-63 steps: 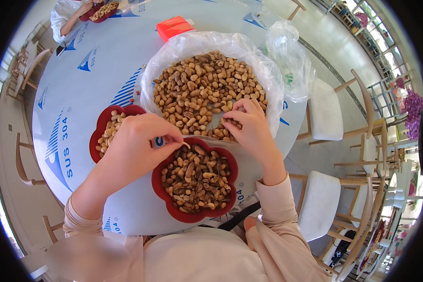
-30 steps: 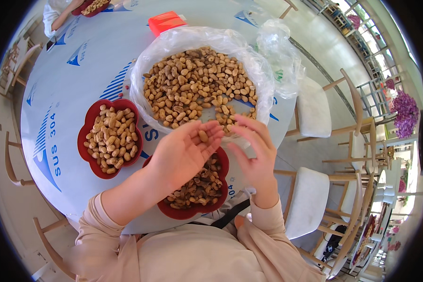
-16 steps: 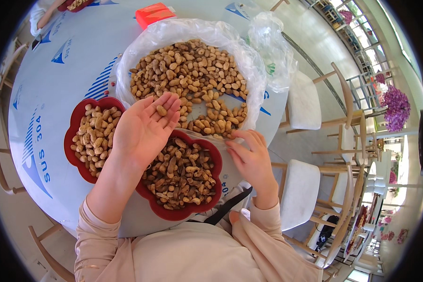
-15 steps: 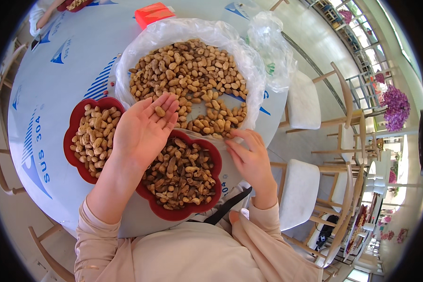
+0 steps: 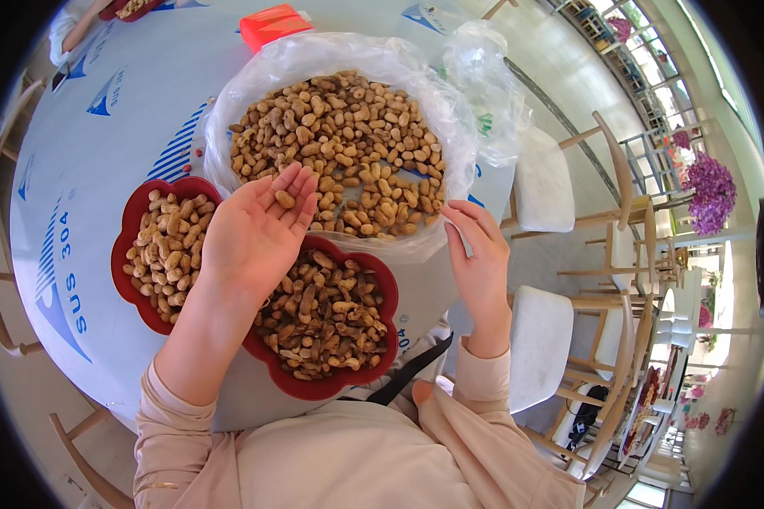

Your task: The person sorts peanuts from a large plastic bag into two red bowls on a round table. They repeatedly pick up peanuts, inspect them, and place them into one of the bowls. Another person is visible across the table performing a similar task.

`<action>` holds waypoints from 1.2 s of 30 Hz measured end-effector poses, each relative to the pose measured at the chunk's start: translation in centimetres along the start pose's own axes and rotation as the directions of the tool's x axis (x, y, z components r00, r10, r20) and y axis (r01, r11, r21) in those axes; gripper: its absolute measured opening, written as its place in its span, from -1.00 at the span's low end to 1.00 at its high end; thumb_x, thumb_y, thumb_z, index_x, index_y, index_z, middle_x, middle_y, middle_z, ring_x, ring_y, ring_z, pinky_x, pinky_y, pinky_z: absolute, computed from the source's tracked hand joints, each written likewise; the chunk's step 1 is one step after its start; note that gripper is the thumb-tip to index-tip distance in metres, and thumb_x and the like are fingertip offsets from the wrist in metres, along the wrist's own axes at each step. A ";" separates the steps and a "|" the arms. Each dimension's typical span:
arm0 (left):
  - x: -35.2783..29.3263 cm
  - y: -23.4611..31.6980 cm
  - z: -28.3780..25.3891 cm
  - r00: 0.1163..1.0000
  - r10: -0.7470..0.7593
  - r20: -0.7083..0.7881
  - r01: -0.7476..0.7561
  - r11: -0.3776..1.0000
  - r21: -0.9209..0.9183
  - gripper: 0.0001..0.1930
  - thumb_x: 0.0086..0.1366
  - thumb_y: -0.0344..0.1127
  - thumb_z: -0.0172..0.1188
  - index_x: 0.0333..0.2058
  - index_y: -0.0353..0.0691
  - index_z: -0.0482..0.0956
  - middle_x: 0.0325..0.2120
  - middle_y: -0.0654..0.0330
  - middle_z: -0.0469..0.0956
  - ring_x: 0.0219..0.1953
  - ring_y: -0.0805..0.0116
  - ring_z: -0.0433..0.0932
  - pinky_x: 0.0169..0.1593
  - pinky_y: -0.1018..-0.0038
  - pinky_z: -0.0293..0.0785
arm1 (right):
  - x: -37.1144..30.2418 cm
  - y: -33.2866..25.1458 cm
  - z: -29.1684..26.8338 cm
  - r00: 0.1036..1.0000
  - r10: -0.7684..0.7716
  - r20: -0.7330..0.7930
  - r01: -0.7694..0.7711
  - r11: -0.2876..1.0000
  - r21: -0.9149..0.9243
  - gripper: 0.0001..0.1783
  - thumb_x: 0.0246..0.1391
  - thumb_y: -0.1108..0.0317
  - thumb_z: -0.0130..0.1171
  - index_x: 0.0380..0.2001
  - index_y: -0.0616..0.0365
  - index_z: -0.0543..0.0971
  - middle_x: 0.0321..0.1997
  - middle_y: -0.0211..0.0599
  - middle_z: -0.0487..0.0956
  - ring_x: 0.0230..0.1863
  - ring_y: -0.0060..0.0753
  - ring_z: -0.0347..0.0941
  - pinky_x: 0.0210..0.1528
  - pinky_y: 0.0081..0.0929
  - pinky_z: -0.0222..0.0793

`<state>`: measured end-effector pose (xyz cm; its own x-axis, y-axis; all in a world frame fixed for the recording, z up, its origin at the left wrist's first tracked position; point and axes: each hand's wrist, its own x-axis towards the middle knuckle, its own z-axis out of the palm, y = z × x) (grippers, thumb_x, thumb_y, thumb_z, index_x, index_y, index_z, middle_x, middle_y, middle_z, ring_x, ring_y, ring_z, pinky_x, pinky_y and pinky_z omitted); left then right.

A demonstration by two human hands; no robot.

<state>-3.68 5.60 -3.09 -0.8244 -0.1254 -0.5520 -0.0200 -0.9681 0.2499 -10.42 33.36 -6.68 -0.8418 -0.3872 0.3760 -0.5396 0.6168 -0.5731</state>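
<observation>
My left hand is palm up over the near left edge of a clear plastic bag, fingers extended and slightly curled. One peanut lies on its fingers. At the bag's right near edge my right hand has thumb and fingertips on the plastic. Unshelled peanuts are spread inside the wide-open bag, with a bare patch near its front. Below my left hand, a red scalloped bowl holds darker peanuts. Another red bowl with paler peanuts is left of my wrist, and my forearm covers part of both.
The round table has a pale blue printed covering. A red box stands beyond the bag, and a crumpled plastic bag lies at its right. Another person's arm reaches a red bowl. Wooden chairs stand right.
My right hand has moved away from me and slightly right along the bag's edge. Peanuts at the bag's near right have shifted. My left hand still carries the peanut.
</observation>
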 end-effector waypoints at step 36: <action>-0.7 1.3 0.5 0.999 0.016 0.052 -0.012 0.996 -0.091 -0.59 0.56 -0.40 -0.20 0.26 -0.55 0.28 0.20 -0.08 0.40 0.27 0.10 0.41 0.37 0.27 0.40 | 0.6 -6.0 0.5 0.951 -0.310 0.007 0.309 0.950 0.041 -0.71 -0.03 0.55 0.41 -0.17 0.12 0.74 -0.16 -0.33 0.63 -0.26 -0.27 0.55 -0.17 -0.40 0.54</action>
<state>-3.43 4.51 -2.01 -0.8528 -0.1299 -0.5058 0.0413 -0.9823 0.1826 -7.69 29.14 -3.40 -0.6334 -0.5638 0.5300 -0.7733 0.4379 -0.4585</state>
